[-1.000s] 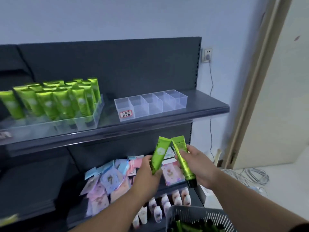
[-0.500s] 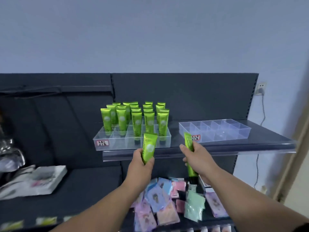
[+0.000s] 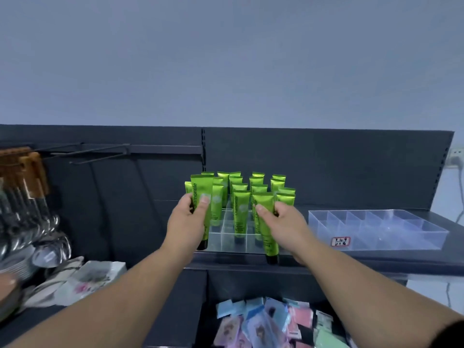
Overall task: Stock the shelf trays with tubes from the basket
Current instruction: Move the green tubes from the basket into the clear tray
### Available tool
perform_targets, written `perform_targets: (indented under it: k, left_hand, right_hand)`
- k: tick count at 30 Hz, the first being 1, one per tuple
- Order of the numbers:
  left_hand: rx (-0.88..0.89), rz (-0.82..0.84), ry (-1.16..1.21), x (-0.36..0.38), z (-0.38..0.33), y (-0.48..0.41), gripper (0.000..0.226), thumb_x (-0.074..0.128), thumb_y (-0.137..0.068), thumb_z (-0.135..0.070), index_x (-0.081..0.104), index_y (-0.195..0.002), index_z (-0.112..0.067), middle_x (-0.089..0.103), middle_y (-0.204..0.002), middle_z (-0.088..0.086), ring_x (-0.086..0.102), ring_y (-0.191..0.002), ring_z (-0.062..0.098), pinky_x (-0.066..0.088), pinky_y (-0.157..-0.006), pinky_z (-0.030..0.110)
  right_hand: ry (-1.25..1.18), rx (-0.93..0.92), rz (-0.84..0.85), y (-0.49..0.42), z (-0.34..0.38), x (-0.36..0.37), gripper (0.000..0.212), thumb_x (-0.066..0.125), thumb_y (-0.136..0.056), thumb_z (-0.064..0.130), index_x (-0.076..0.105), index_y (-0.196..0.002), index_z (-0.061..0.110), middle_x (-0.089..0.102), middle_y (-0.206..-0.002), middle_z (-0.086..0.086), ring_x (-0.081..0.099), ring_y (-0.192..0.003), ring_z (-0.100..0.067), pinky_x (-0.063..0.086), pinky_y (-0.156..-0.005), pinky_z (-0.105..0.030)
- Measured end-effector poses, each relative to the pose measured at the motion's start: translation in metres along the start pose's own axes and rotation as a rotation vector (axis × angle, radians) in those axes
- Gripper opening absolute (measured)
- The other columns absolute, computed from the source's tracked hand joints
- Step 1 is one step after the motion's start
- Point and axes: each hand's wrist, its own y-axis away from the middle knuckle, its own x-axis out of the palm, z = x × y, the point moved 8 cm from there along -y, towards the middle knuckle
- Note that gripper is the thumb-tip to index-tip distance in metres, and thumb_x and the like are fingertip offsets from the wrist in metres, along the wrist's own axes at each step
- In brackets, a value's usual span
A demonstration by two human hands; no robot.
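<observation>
- Head view: your left hand [image 3: 186, 223] and right hand [image 3: 283, 223] each clamp a green tube [image 3: 200, 212].
- Next, lower both cap-down into free near cells of the clear divided tray [image 3: 227, 243].

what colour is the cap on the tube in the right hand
Black, on a green tube; the cap shows clearly in the head view.
</observation>
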Motion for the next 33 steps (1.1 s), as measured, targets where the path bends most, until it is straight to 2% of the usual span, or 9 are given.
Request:
perform_targets:
  k: [4, 11, 15, 17, 19, 22, 25, 29, 33]
  left_hand:
    - [0.085, -0.041, 0.025, -0.011, -0.014, -0.025, 0.016, 0.055, -0.095, -0.032, 0.058, -0.111, -0.031, 0.067, -0.103, -0.006, 0.063, -0.099, 0.014, 0.051, -0.089, 0.039]
    - [0.122, -0.093, 0.014, -0.037, -0.01, -0.059, 0.009, 0.062, -0.091, -0.025, 0.063, -0.098, -0.031, 0.071, -0.095, -0.009, 0.064, -0.091, 0.006, 0.046, -0.074, 0.022]
    - [0.121, -0.059, -0.043, -0.047, -0.001, -0.083, 0.012, 0.064, -0.09, -0.025, 0.063, -0.102, -0.028, 0.07, -0.095, -0.009, 0.063, -0.091, 0.004, 0.045, -0.073, 0.02]
    - [0.107, -0.029, -0.053, -0.05, 0.008, -0.097, 0.013, 0.065, -0.09, -0.024, 0.063, -0.103, -0.027, 0.07, -0.096, -0.008, 0.064, -0.092, 0.008, 0.045, -0.074, 0.022]
    - [0.084, 0.024, -0.051, -0.052, 0.018, -0.109, 0.013, 0.066, -0.089, -0.022, 0.063, -0.102, -0.025, 0.071, -0.096, -0.006, 0.065, -0.093, 0.011, 0.046, -0.076, 0.024]
    - [0.044, 0.164, -0.056, -0.047, 0.033, -0.121, 0.016, 0.066, -0.088, -0.014, 0.064, -0.103, -0.022, 0.072, -0.096, -0.005, 0.066, -0.093, 0.009, 0.047, -0.077, 0.022]
    - [0.039, 0.285, -0.047, -0.041, 0.048, -0.128, 0.021, 0.067, -0.087, -0.01, 0.064, -0.105, -0.02, 0.073, -0.097, -0.004, 0.067, -0.094, 0.01, 0.05, -0.085, 0.026]
    - [0.031, 0.378, -0.033, -0.038, 0.061, -0.135, 0.021, 0.066, -0.087, -0.01, 0.063, -0.106, -0.02, 0.073, -0.099, -0.003, 0.067, -0.096, 0.01, 0.049, -0.085, 0.025]
    - [0.018, 0.473, -0.02, -0.031, 0.074, -0.136, 0.022, 0.066, -0.087, -0.007, 0.063, -0.106, -0.019, 0.073, -0.099, 0.002, 0.067, -0.097, 0.018, 0.052, -0.088, 0.03]
  right_hand:
    - [0.027, -0.09, 0.028, -0.024, 0.019, 0.005, 0.044, 0.055, -0.091, 0.051, 0.035, -0.067, 0.02, 0.035, -0.055, 0.003, 0.032, -0.048, -0.013, 0.029, -0.052, -0.027]
    - [-0.108, -0.203, 0.06, -0.051, 0.049, 0.024, 0.021, 0.064, -0.088, 0.041, 0.063, -0.08, 0.022, 0.061, -0.063, 0.002, 0.044, -0.048, -0.009, 0.037, -0.047, -0.022]
    - [-0.048, -0.239, 0.057, -0.068, 0.063, 0.043, 0.022, 0.067, -0.087, 0.039, 0.065, -0.105, 0.028, 0.065, -0.076, 0.007, 0.057, -0.065, -0.011, 0.047, -0.062, -0.026]
    - [0.061, -0.224, 0.065, -0.078, 0.064, 0.058, 0.047, 0.068, -0.085, 0.044, 0.059, -0.127, 0.026, 0.069, -0.097, 0.002, 0.058, -0.075, -0.012, 0.05, -0.072, -0.028]
    - [0.168, -0.213, 0.086, -0.086, 0.066, 0.072, 0.049, 0.066, -0.085, 0.048, 0.058, -0.127, 0.025, 0.068, -0.106, 0.001, 0.058, -0.078, -0.012, 0.053, -0.076, -0.031]
    - [0.263, -0.19, 0.169, -0.09, 0.068, 0.091, 0.041, 0.065, -0.087, 0.044, 0.06, -0.123, 0.025, 0.065, -0.105, 0.004, 0.054, -0.062, -0.005, 0.048, -0.055, -0.019]
    - [0.321, -0.15, 0.153, -0.095, 0.068, 0.101, 0.053, 0.065, -0.088, 0.04, 0.049, -0.137, 0.027, 0.053, -0.135, -0.003, 0.055, -0.062, -0.008, 0.04, -0.045, -0.011]
    - [0.308, -0.128, 0.12, -0.101, 0.067, 0.111, 0.041, 0.068, -0.088, 0.031, 0.056, -0.128, 0.028, 0.052, -0.137, -0.003, 0.06, -0.061, -0.012, 0.046, -0.051, -0.018]
    - [0.363, -0.11, 0.153, -0.1, 0.064, 0.121, 0.031, 0.066, -0.09, 0.023, 0.059, -0.12, 0.027, 0.052, -0.137, 0.003, 0.055, -0.067, -0.007, 0.051, -0.068, -0.024]
